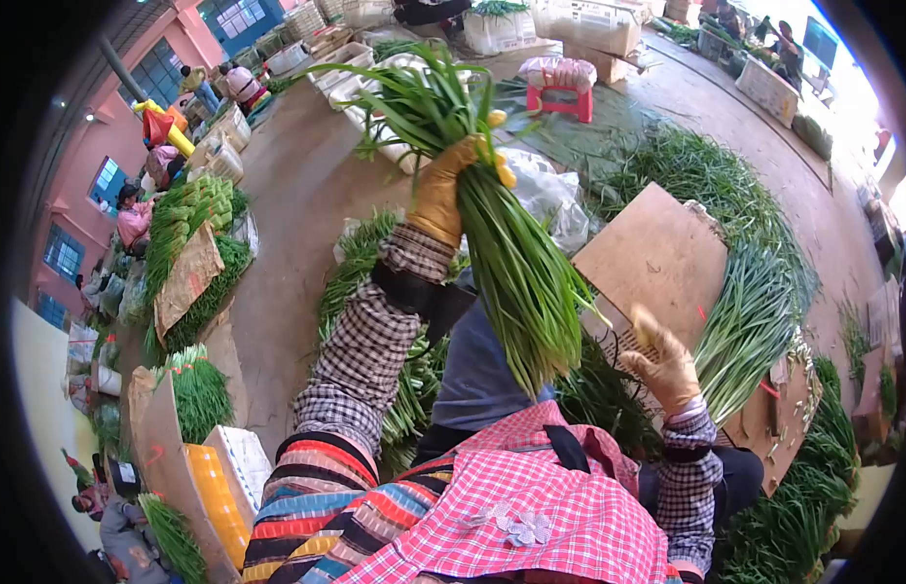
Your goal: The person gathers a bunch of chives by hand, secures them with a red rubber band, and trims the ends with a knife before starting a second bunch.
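My left hand, in a tan glove, is raised and wrapped around a bunch of Chinese chives. Leaf tips fan out above my fist, and the long green stalks hang down to the right over my lap. Lower right, my right hand, in a similar glove, is empty with its fingers apart, slightly blurred. It hovers by the edge of a brown board that rests on a plastic crate. Right of that hand lies a layer of loose chives.
More chives are heaped behind the board. A red stool with a wrapped cushion stands farther back. Clear plastic bags lie ahead. At left are stacked chive bundles and a cardboard box. Several people sit along the left wall.
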The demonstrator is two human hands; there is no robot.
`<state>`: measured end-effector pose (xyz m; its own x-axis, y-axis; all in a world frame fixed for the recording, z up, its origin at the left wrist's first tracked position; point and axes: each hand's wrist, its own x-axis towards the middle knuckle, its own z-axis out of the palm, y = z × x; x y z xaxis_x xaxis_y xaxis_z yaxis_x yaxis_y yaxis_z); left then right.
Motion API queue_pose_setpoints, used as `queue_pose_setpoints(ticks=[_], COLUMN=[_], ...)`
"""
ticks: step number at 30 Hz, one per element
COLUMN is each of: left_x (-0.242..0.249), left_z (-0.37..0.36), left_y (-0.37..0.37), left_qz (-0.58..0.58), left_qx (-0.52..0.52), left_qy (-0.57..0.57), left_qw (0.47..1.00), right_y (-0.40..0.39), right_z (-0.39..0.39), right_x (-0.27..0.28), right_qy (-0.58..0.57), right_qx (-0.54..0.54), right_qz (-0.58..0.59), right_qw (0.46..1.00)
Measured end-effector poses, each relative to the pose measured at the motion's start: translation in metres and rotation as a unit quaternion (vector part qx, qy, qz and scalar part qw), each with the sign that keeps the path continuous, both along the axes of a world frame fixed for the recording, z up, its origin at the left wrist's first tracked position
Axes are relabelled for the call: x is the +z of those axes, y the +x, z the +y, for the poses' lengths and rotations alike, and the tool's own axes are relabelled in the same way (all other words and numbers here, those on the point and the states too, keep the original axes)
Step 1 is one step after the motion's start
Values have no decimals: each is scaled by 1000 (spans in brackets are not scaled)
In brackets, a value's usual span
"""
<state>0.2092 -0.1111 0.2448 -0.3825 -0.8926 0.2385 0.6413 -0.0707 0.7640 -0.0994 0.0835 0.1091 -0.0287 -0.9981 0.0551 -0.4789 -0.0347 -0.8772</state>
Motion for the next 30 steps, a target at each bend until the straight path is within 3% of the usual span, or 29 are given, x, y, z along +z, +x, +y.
queue_pose_setpoints(ticks=[2, 4, 7, 8, 10, 13, 14, 17, 19, 23, 26, 27, 28, 29, 30], left_x=[6, 22, 21, 23, 17, 19, 21, 15, 3, -23, -73, -106, -148, -144, -167], left_z=[6, 24, 34, 46, 49, 52, 55, 40, 19, -20, -16, -16, -14, 17, 24], left_y=[-23, -47, -90, -106, -131, -149, -156, -155, -143, -107, -98, -95, -108, -114, -124], left_qz=[1, -26, -48, -54, -48, -19, 1, -56, -60, -2, -135, -212, -147, -217, -177], left_qx=[-33, -96, -140, -86, -24, -91, -106, -35, -19, 176, 192, 120, 45, -24, -143], left_qy=[18, -1, 21, 18, 28, 4, -63, -117, -103, 3, -28, -57, -94, -154, -143], left_qw=[999, 995, 989, 995, 998, 996, 992, 991, 993, 984, 972, 968, 984, 964, 963], right_y=[25, 41, 75, 81, 80, 66, 63, 34, 26, 4, -12, -14, -15, -15, -19], right_z=[-17, -41, -56, -61, -62, -64, -60, -53, -41, -26, -18, -17, -15, -14, -13], right_x=[60, 69, 83, 88, 95, 80, 82, 75, 86, 85, 76, 75, 76, 77, 79], right_qy=[-176, -212, -93, -57, 2, 2, -10, -21, -46, -73, -59, -52, -55, -58, -42], right_qx=[38, 106, 159, 158, 116, 59, 42, 45, 41, 55, 3, -2, -25, -48, -48], right_qz=[131, 27, -259, -321, -353, -433, -460, -418, -457, -522, -506, -506, -505, -504, -502], right_qw=[975, 971, 948, 932, 928, 899, 887, 907, 887, 848, 860, 861, 861, 860, 863])
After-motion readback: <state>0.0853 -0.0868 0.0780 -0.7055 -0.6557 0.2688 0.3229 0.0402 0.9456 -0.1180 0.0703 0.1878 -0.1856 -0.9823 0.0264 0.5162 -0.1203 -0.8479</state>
